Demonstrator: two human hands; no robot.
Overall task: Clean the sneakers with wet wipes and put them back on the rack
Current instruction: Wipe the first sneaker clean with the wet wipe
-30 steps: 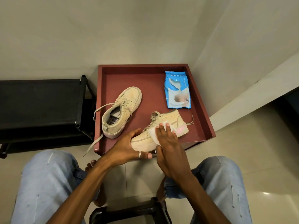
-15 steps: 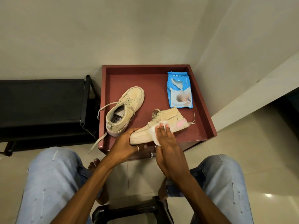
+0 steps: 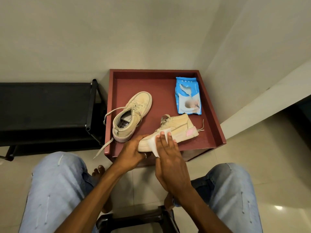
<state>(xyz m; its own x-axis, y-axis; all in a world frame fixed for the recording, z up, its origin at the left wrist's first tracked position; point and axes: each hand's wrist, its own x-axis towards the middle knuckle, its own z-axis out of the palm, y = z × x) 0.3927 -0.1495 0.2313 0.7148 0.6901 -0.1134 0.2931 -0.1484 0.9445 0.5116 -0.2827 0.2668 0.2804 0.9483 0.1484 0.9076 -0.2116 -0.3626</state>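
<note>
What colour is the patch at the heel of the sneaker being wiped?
Pink, on the cream sneaker; its heel patch shows best in the head view.

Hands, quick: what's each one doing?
Left hand: closed on the sneaker toe.
Right hand: flat, fingers extended, pressing the wet wipe against it.

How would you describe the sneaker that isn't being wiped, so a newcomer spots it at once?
Find the red tray against the wall. Two beige sneakers are there; this sneaker stands upright on the tray's left side, untouched, laces trailing over the edge, while the other sneaker is held by both hands.
</note>
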